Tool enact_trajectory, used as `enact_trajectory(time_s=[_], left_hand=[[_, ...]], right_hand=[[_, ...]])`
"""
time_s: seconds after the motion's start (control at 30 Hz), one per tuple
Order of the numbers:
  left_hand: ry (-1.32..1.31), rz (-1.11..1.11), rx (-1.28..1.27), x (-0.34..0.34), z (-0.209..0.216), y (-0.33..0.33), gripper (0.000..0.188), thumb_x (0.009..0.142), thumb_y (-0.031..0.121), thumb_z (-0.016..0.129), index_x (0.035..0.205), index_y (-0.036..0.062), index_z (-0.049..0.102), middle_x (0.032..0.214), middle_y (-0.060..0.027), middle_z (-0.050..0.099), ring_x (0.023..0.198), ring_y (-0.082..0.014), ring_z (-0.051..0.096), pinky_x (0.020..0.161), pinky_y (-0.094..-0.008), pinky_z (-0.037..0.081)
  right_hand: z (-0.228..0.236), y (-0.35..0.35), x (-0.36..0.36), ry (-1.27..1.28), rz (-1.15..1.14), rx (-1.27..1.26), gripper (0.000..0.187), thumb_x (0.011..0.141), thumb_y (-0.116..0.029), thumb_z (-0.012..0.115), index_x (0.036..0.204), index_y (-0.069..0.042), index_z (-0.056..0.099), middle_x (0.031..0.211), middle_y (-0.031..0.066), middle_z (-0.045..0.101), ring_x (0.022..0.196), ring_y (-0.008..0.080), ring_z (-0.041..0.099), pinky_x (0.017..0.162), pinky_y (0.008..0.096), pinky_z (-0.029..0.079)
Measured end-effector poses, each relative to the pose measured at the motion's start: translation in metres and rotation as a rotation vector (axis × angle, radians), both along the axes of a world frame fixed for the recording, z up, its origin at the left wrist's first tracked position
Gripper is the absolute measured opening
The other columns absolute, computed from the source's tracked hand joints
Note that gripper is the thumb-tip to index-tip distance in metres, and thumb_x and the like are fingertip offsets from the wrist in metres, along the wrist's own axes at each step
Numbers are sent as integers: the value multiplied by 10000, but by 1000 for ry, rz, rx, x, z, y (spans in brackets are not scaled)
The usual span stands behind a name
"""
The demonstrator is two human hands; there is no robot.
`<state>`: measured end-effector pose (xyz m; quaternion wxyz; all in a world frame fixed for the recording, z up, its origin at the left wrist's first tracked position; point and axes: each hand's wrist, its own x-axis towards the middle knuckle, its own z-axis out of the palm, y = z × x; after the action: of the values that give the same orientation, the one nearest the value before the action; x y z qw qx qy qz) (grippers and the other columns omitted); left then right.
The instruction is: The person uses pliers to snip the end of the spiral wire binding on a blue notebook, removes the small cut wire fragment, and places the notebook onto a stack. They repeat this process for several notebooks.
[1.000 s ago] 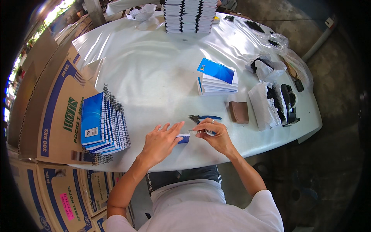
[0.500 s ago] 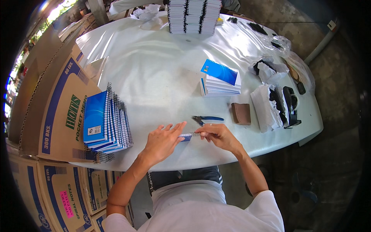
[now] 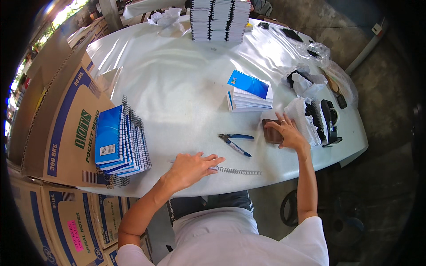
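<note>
Near the front edge of the table, my left hand (image 3: 191,170) is closed over a small notebook, which it mostly hides. A thin metal spiral coil (image 3: 242,171) runs out to the right from the notebook's edge. My right hand (image 3: 289,133) is at a brown block (image 3: 271,131), fingers spread, thumb and fingertips over its top. Between the hands, a pair of blue-handled cutting pliers (image 3: 235,142) lies with its handles apart. Beyond the pliers is a pile of small notebooks (image 3: 252,99) with a blue cover (image 3: 250,84) on top.
Blue spiral notebooks (image 3: 120,139) are stacked at the left, against an open cardboard box (image 3: 66,128). Further boxes (image 3: 73,221) stand below the table. At the right are white wrapping (image 3: 301,122) with black coils and a black device (image 3: 330,124). Tall notebook stacks (image 3: 219,22) stand at the back.
My right hand has left the coil and moved right to the brown block. The coil now stretches further out from the notebook, and my left hand is slightly lower.
</note>
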<state>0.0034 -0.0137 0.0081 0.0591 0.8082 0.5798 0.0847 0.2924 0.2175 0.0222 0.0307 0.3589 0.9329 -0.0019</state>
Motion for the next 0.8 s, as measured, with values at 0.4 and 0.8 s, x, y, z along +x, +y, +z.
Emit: enact_trajectory(time_s=[0.4,0.8], left_hand=[[-44,348,19,-13,2,3,930,811,469,707,1544,171,217,996,-120,660,872,-316,680,664,-424,554],[-82,396,-19,-21,10,8,1022,770,509,731,1553,154,178,1072,-124,665,929,-311,676,702,-433,561]], right_hand=[[7,-30,-114,323,435,-1188,568,864,-502,649,1211,-54,690,1175,175,671,1136,264,590,1000,376,425],[-15,-24,-137,387,409,-1134,493,812,-440,742,1140,-72,731,1144,130,677,1072,255,613,947,343,449]])
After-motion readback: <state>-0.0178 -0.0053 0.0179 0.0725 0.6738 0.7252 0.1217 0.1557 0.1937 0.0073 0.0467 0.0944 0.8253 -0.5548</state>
